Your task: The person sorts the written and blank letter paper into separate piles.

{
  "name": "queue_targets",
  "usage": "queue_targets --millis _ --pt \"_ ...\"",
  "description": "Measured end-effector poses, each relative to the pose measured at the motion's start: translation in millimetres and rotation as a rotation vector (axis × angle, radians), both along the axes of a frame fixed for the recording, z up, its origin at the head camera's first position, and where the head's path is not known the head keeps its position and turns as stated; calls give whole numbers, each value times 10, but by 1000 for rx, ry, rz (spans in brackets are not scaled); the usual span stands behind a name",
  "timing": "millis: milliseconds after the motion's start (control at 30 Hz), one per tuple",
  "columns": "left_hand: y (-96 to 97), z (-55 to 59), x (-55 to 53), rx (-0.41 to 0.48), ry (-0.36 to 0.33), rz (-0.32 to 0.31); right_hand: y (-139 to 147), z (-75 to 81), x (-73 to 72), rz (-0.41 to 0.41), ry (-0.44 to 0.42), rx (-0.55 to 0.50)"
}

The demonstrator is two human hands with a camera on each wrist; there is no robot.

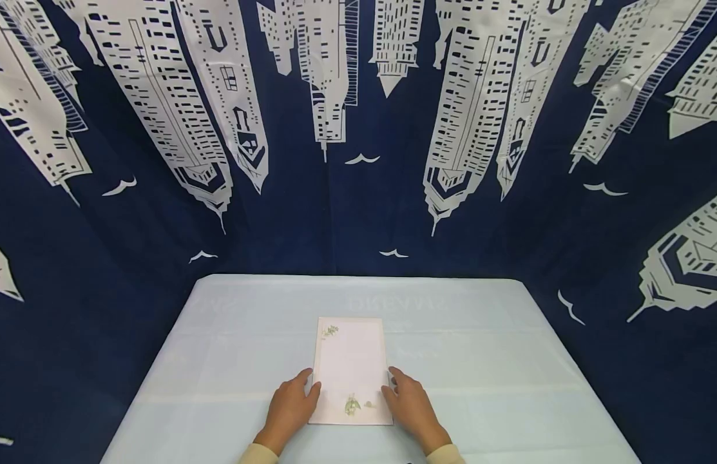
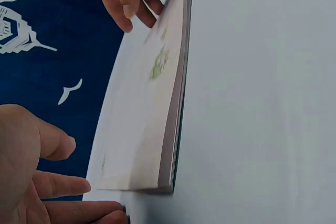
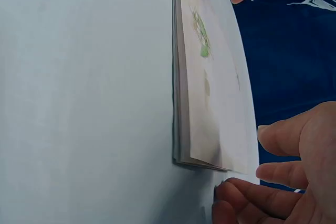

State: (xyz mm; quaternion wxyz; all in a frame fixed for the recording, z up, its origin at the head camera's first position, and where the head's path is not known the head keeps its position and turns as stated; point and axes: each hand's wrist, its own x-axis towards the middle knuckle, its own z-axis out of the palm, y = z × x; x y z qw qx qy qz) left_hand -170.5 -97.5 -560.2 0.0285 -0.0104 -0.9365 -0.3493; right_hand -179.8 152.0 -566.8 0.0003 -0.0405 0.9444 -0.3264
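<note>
A pale pink pad of paper [image 1: 351, 370], printed with small green leaf sprigs, lies flat on the white table. From the side, in the left wrist view, the pad [image 2: 142, 124] shows a thin stacked edge with a darker layer underneath. My left hand [image 1: 291, 406] is at its left edge, thumb and fingers loosely spread. Along the opposite edge my right hand [image 1: 413, 406] lies in much the same way, fingertips right at the side. In the right wrist view the pad's sheets [image 3: 210, 103] part slightly at the near corner, close to the right hand's fingers [image 3: 262, 198].
The white tabletop [image 1: 248, 335] has rounded far corners and faint printed lettering showing near its back. Dark blue cloth [image 1: 288, 219] with white buildings and birds hangs behind the table and down both sides.
</note>
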Motion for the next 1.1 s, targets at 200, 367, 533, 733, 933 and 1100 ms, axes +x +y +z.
queue_targets --millis 200,367,533,733,933,1100 --pt "80 -21 47 28 24 29 -68 -3 44 16 44 1" --pt "128 -13 85 33 43 21 -112 1 56 -26 51 17" --pt "141 -34 104 32 100 6 -130 -11 68 -82 102 7" --pt "122 -123 92 49 190 58 -142 -75 80 -126 156 -134" --pt "92 -157 68 105 264 109 -132 -132 77 -136 158 -257" --pt "39 -123 42 182 238 132 -146 -108 52 -153 175 -312"
